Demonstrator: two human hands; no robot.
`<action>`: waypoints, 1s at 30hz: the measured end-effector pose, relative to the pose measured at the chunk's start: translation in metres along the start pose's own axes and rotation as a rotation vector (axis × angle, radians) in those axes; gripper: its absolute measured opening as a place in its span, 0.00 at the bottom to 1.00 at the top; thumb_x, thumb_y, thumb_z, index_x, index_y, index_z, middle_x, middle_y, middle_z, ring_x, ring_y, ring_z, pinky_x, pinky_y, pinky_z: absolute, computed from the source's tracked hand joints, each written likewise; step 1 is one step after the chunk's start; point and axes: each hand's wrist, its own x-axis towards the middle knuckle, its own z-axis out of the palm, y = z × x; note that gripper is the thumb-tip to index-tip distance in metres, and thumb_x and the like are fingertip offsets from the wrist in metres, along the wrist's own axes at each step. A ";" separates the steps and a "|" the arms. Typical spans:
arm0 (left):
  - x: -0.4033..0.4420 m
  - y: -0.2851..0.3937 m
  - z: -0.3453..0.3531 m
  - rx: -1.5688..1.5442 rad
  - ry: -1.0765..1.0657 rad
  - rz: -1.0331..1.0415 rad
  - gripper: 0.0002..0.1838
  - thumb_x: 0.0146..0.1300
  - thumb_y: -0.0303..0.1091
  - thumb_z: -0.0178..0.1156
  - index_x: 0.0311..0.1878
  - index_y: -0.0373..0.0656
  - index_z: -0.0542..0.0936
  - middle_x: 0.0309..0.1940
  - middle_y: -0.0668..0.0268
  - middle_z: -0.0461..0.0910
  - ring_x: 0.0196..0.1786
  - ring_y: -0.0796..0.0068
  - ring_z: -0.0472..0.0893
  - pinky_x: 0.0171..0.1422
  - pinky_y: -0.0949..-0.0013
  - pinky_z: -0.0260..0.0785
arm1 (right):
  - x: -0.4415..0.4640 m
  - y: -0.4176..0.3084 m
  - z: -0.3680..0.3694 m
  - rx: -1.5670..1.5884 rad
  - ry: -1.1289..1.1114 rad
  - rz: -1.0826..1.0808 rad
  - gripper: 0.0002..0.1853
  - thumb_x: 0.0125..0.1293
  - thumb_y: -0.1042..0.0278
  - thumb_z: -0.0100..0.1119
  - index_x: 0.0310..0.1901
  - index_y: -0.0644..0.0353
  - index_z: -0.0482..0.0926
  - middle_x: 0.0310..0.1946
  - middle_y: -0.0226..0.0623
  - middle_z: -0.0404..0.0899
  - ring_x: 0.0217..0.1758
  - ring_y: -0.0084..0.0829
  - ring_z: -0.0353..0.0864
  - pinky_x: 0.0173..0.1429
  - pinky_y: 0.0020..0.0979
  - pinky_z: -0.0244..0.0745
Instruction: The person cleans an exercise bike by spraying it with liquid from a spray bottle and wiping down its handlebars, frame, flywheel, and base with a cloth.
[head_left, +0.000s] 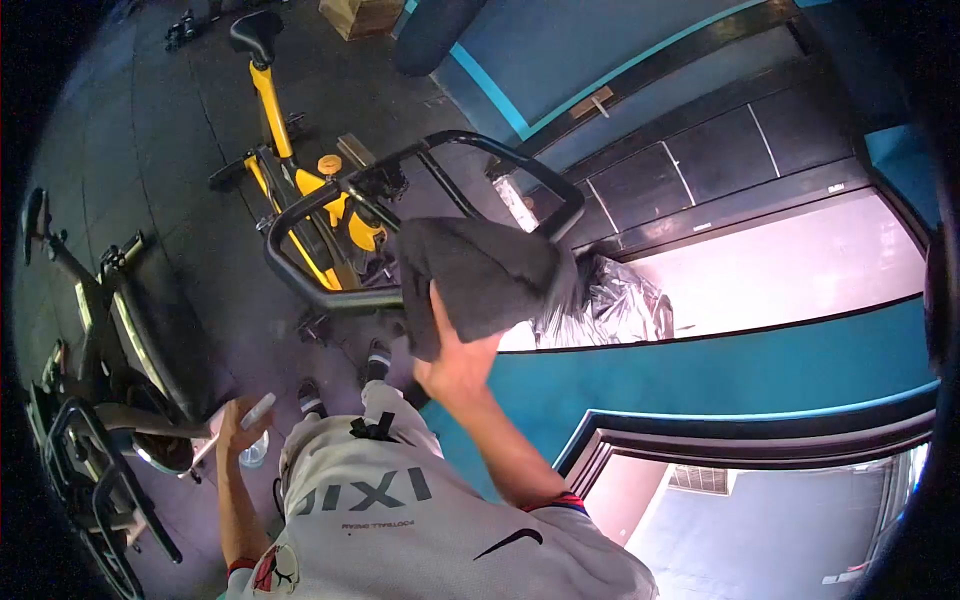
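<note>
My right hand (462,365) presses a dark grey cloth (480,270) over the right part of the black handlebar (345,300) of a yellow and black exercise bike (268,105). Its fingers are mostly under or behind the cloth. Down at my left side, my left hand (236,428) is closed around what looks like a spray bottle, with a white head (259,410) and a clear body (254,453) below the hand. The bike's saddle (256,34) points away from me at the far end.
More exercise bikes (95,300) stand at the left on the dark floor. A silvery plastic bag (620,305) lies on a pale ledge (780,265) at the right. A teal wall band (700,375) and a window frame (750,450) run close by my right. A cardboard box (362,18) sits at the back.
</note>
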 end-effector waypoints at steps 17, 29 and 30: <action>-0.097 -0.044 0.023 0.146 0.270 -0.263 0.20 0.48 0.34 0.77 0.42 0.40 0.79 0.35 0.59 0.79 0.40 0.59 0.78 0.44 0.59 0.69 | 0.212 0.140 -0.045 -0.365 -1.312 -0.006 0.32 0.62 0.38 0.49 0.35 0.68 0.83 0.35 0.62 0.81 0.42 0.57 0.82 0.51 0.47 0.73; -0.069 -0.026 0.068 -0.087 0.290 -0.302 0.19 0.50 0.32 0.77 0.42 0.39 0.79 0.34 0.59 0.80 0.37 0.61 0.80 0.41 0.63 0.72 | 0.218 0.238 -0.049 -0.174 -0.955 -0.196 0.33 0.69 0.45 0.41 0.32 0.73 0.81 0.32 0.64 0.79 0.51 0.57 0.78 0.81 0.46 0.33; -0.067 -0.032 0.072 -0.048 0.312 -0.280 0.19 0.50 0.32 0.77 0.42 0.39 0.78 0.34 0.59 0.80 0.37 0.61 0.81 0.42 0.63 0.72 | 0.217 0.228 -0.052 -0.116 -0.908 -0.188 0.32 0.69 0.45 0.41 0.32 0.73 0.80 0.32 0.63 0.79 0.51 0.56 0.78 0.81 0.46 0.34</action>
